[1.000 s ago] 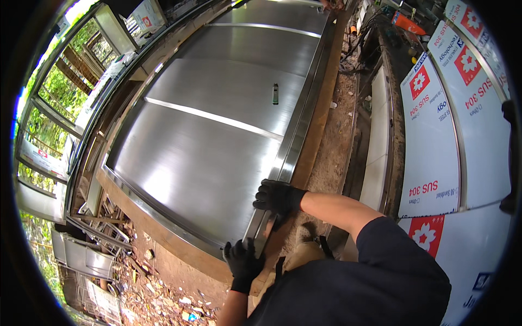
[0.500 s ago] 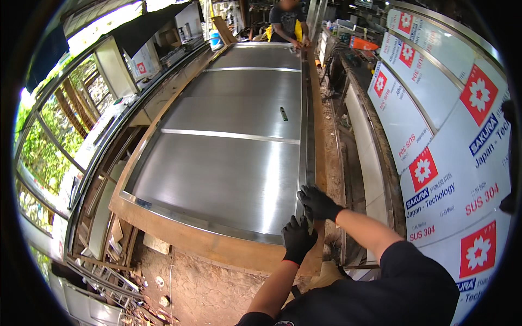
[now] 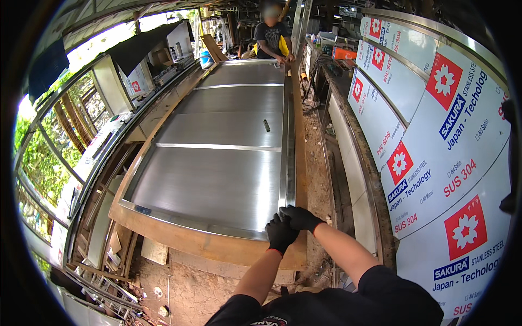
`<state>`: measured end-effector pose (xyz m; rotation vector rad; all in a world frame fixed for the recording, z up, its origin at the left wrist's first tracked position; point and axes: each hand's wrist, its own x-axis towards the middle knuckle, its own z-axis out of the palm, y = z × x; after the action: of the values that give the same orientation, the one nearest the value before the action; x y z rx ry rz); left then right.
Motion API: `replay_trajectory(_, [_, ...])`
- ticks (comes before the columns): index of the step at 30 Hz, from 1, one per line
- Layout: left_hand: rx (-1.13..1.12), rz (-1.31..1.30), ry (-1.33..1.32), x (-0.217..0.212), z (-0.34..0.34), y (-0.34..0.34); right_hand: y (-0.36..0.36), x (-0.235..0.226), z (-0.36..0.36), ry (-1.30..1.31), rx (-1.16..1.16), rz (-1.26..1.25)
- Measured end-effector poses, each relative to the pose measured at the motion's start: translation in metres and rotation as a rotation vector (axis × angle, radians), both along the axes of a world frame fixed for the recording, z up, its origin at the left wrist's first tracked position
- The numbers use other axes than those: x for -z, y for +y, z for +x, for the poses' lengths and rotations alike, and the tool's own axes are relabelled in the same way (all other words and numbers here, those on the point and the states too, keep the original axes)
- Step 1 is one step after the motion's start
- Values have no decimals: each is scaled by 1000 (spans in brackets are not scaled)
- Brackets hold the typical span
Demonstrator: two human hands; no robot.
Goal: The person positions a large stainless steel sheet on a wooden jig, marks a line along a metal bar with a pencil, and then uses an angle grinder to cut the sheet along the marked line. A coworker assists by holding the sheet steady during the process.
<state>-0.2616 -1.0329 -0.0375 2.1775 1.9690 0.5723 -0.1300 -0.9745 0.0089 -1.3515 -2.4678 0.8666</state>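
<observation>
A long stainless steel panel [image 3: 212,187] with a metal frame and crossbars lies flat before me. Along its right edge runs a narrow metal rail [image 3: 292,146]. At the near right corner, my black-gloved left hand [image 3: 281,233] is closed over the end of the rail. Just beyond and to the right, my gloved right hand [image 3: 302,219] is curled on the same rail, touching the left. The gloves hide the rail's end and the fingertips. A small dark cylindrical object [image 3: 266,125] lies on the panel farther up.
Brown boards of the worktable [image 3: 179,233] show around the panel. At the far end a person [image 3: 272,41] has both hands by the panel's far right corner. Sheets in printed white film [image 3: 424,179] lean along the right. A cluttered bench [image 3: 125,122] runs along the left.
My right hand has come nearer along the rail and now meets my left at the corner. The view has shifted, and the far person stands more upright.
</observation>
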Motion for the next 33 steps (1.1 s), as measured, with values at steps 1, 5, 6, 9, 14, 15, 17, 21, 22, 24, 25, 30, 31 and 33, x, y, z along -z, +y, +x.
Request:
replay_trajectory(1, [18,-1,10,1,-1,-2,-4,-4,0,-28,2,-69])
replay_trajectory(5, [76,-45,35,6,-1,1,-36,46,11,325,222,72])
replay_trajectory(6, [90,-35,22,5,11,6,-43,70,26,350,325,82])
replay_trajectory(9, [43,-208,5,-7,2,13,-90,69,26,633,444,-88])
replay_trajectory(14, [217,11,91,-2,-33,-4,-136,70,-1,521,467,121])
replay_trajectory(15, [265,80,135,16,-45,-4,-138,82,-14,509,469,229])
replay_trajectory(17, [492,-251,151,-7,-55,11,-133,109,-23,355,507,399])
replay_trajectory(21, [733,-47,70,-11,-89,19,-138,121,-44,104,704,464])
replay_trajectory(22, [733,-26,21,-8,-94,18,-135,116,-50,205,700,500])
replay_trajectory(24, [717,57,76,-1,-99,15,-143,92,-68,131,764,453])
replay_trajectory(25, [717,124,76,4,-100,12,-149,82,-76,49,797,423])
replay_trajectory(30, [715,-22,53,-1,-99,13,-142,79,-93,-207,943,564])
replay_trajectory(31, [719,-30,47,3,-99,15,-134,79,-93,-249,963,604])
replay_trajectory(33, [715,-115,23,-9,-97,15,-110,78,-88,-247,985,548])
